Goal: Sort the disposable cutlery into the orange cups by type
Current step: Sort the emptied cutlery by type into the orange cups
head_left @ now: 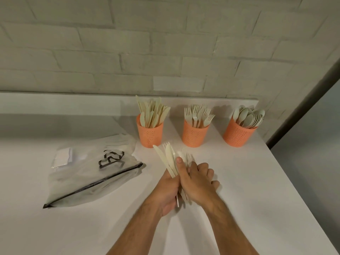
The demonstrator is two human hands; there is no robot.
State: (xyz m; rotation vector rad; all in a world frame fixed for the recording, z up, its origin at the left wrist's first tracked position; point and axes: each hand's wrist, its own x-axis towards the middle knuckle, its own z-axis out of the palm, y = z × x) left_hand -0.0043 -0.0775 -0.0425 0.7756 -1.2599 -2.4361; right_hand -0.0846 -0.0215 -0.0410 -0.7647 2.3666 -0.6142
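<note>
A smooth, matte white worktop [239, 181] runs up to a wall of pale painted brick [165, 43]. Along its far edge stand three orange plastic cups with perforated, mesh-like walls, tapering slightly toward the base and set well apart in a row. The left cup [150, 134] holds a fan of flat cream knives [154, 112] standing blade-up. The middle cup [194, 135] is packed with cream forks [199, 114], tines up. The right cup [238, 135] carries cream spoons [248, 115], their oval bowls leaning to the right.

Just near of the left and middle cups, both hands meet over a mixed bundle of cream disposable cutlery [170, 160]. The left hand [168, 190] has its grip curled around the handles from below, the handle ends poking out near the wrist. The right hand [195, 178] lies across the bundle from the right, thumb pressed up against the shafts and fingers wrapped over them. Above the hands, two long knife blades, a fork's tines and a rounded spoon bowl splay out; the pieces on the right are motion-blurred.

To the left lies a crinkled, clear plastic zip pouch [92, 170], flat on the worktop, with a black zipper strip along its near edge, black printed markings and white paper inside.
</note>
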